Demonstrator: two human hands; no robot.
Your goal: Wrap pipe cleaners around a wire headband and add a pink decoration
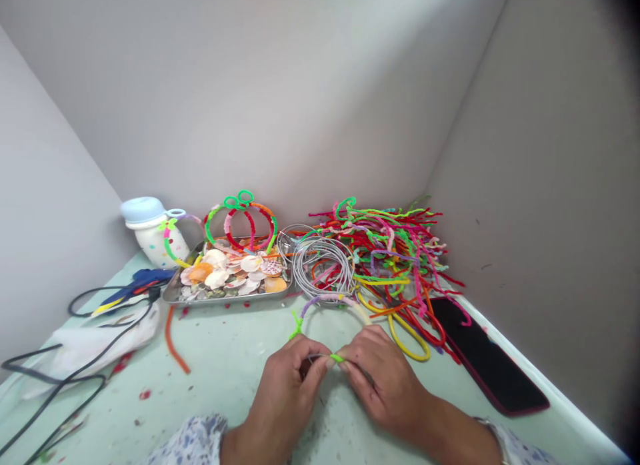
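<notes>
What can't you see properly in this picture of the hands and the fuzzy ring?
In the head view:
The part of the pipe-cleaner ring inside the fingers: hidden by the left hand and right hand.
The lower seashells in the metal tray: covered by upper shells.
The table under the pipe-cleaner heap: hidden by the tangle.

purple-and-green chenille-wrapped wire hoop (323,300): fuzzy, matt | rectangular steel tray (200,301): shiny metal | coiled grey wire (320,265): smooth, sleek | pale green desk (225,358): matt
</notes>
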